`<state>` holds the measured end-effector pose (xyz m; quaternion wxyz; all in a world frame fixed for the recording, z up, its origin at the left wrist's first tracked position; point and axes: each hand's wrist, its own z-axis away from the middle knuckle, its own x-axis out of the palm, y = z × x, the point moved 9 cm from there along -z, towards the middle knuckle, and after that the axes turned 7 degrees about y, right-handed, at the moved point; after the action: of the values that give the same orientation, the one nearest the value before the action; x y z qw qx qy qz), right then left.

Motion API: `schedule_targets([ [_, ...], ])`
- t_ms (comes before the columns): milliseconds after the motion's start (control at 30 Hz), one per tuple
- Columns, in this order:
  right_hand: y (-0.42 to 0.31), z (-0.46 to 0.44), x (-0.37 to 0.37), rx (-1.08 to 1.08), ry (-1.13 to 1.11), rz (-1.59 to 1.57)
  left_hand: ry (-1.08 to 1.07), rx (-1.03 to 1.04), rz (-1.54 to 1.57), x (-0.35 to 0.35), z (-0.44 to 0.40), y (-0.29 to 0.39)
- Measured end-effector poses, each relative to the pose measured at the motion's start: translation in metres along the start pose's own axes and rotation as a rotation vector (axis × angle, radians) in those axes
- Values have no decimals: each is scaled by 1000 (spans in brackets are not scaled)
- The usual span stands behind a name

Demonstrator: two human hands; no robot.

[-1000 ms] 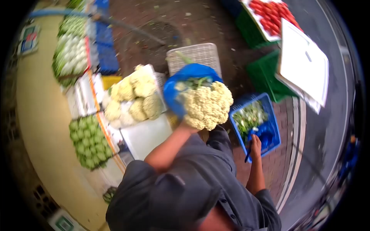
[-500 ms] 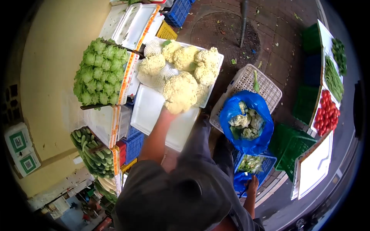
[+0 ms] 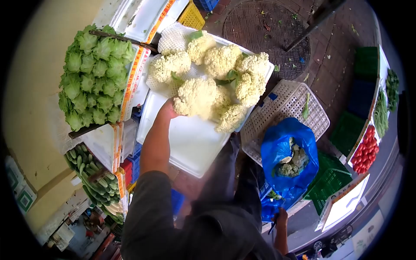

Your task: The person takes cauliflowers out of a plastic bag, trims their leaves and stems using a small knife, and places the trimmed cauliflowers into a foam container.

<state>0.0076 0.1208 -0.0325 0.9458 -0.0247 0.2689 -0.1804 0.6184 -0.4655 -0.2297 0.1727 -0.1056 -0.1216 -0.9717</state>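
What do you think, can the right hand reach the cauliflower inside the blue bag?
Probably yes: the right hand is close to the blue bag, and its top is open over the cauliflower. But the hand seems to hold something dark.

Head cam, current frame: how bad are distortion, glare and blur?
Head view: strong fisheye, black corners, curb bowed at right. Head view: white board lower right nearly blown out. Head view: trouser legs smeared, cauliflower at left hand slightly soft, lettuce fairly crisp. Head view: right hand small, its grip unclear.
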Motion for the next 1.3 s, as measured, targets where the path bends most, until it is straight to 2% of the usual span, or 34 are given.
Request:
schedule_targets([
  [100,-3,-5,9,55,-4,23,39,51,72,10,9,-1],
  [300,-17,-12,19,20,-46,19,-17,88,105,-19,28,4],
  [533,18,-14,20,69,-74,17,-65,101,141,-18,39,-3],
  [633,20,-1,30,104,-82,27,-131,118,85,-10,36,1],
  [733,25,0,35,125,-108,70,-34,145,-20,-10,29,10],
  [800,3,3,66,-387,-293,430,20,116,89,-10,28,10],
  [833,-3,9,82,-559,-357,551,46,101,142,-11,25,10],
  [900,-19,20,117,-836,-423,709,-77,126,114,-11,20,4],
  [967,-82,53,178,-939,-429,655,-136,146,180,-2,28,-7],
  [1033,-190,109,255,-966,-415,482,-172,196,269,3,36,-16],
  [1100,-267,150,325,-1017,-505,356,-207,260,343,38,69,-18],
  [1133,-301,168,358,-1051,-552,302,-337,276,406,62,83,-17],
  [1233,-383,215,437,-1087,-696,143,-397,302,386,99,112,-20],
  [1267,-395,217,460,-1071,-711,169,-388,261,373,79,86,-36],
  [1300,-401,218,476,-1056,-725,195,-440,288,379,101,103,-30],
])
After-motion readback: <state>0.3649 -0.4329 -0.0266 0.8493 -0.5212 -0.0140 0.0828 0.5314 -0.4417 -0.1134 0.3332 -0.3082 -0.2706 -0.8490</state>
